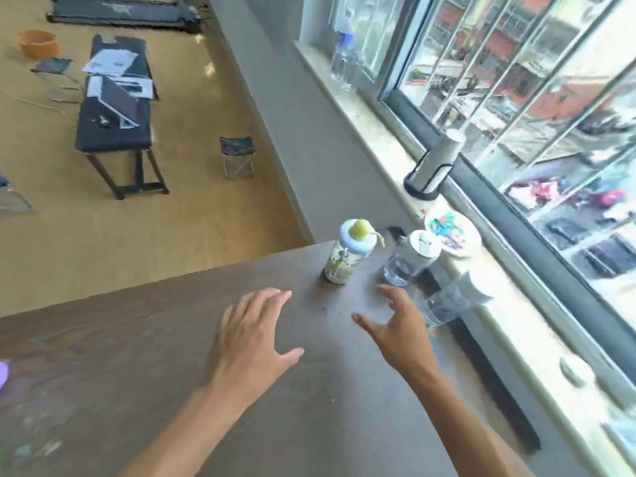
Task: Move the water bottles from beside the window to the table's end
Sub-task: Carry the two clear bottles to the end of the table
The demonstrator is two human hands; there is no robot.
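From the head camera we look down on a dark wooden table (172, 339) pushed against a window sill (389, 139). Taking the table's far end as our landmark, two bottles stand upright just short of it: a child's water bottle with a green ball on its lid (347, 251), and nearer the sill a clear bottle with a white lid (411, 258). A third clear bottle (447, 301) leans at the table's window-side edge, further back from that end, and is badly blurred.

Our right hand (399, 332) hovers with fingers spread and curled, holding nothing; the blurred bottle lies just to its right, nearly touching. Our left hand (254, 339) is flat, fingers apart, empty, further from that bottle.

We judge the right hand is the one to take the bottle, whose long axis tilts toward the window.
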